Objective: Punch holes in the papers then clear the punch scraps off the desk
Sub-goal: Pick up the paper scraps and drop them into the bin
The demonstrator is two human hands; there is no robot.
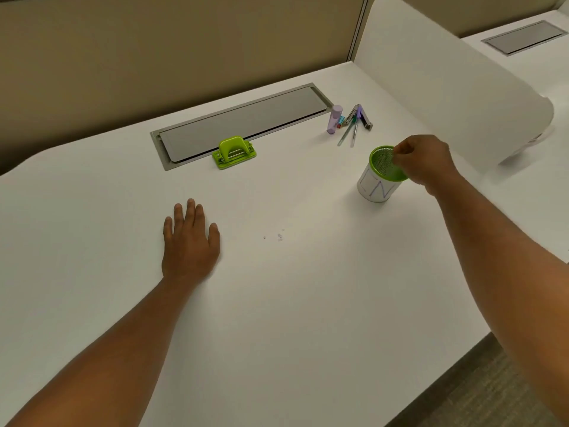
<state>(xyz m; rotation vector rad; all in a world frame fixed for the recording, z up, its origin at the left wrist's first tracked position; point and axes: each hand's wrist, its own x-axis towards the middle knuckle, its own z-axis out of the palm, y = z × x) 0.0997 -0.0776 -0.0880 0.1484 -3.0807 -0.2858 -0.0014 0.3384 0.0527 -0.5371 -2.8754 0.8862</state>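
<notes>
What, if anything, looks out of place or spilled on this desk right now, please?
A few tiny white punch scraps lie loose on the desk, between the flat left hand and the green-rimmed cup. Nothing else stands out.

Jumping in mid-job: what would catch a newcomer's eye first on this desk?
The right hand, fingers pinched, hovers over the green-rimmed mesh cup at right. A bright green hole punch sits by the grey cable hatch. A few tiny paper scraps lie mid-desk, beside the flat left hand.
</notes>
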